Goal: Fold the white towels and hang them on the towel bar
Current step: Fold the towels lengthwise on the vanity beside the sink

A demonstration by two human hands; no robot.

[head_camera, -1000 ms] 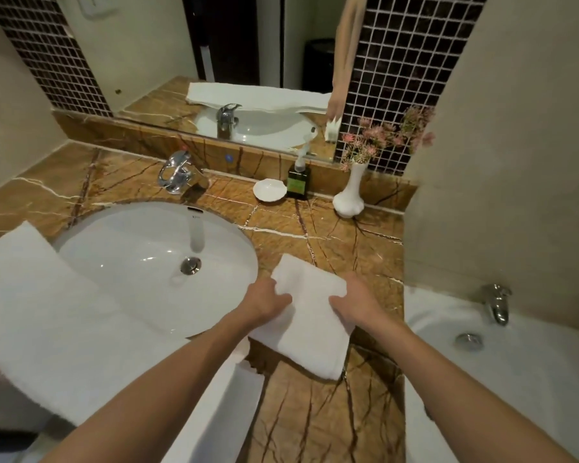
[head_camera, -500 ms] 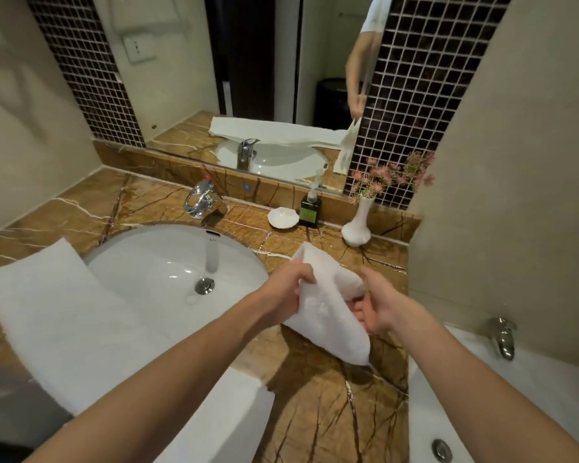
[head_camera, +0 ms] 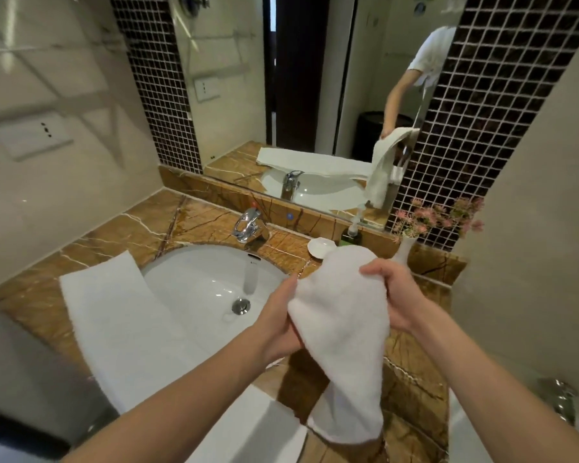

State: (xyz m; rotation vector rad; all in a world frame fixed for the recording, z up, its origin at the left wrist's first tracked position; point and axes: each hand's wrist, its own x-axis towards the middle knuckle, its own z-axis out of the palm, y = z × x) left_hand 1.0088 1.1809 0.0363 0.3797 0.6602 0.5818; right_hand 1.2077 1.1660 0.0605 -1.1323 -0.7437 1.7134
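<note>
Brown veined marble tabletop (head_camera: pixel 121 235) spans the frame. Long white terry towel (head_camera: pixel 114 322) lies flat on its left side, right edge lapping the rim of the white oval ceramic sink basin (head_camera: pixel 198 289), near end running off the front edge. It looks like a narrow strip; can't confirm the fold count.

Small white terry towel (head_camera: pixel 341 325) is off the tabletop, held in the air just right of the basin. It's bunched at the top with a loose tail drooping toward the near edge. No clean fold in it.

Left hand (head_camera: pixel 278 325) grips its left edge, fingers tucked behind the cloth and mostly hidden. Right hand (head_camera: pixel 400 297) pinches the top right, fingers (head_camera: pixel 376 267) curled over the fabric.

Far side, left to right: chrome faucet (head_camera: pixel 248 225), white soap dish (head_camera: pixel 319 247), dark green pump bottle (head_camera: pixel 350 234), white vase of pink flowers (head_camera: pixel 403 252).

Status: early. Nothing is hung, and I can't pick out a towel bar in view. Remaining: fold the small one, hang it, then handle the long one.
</note>
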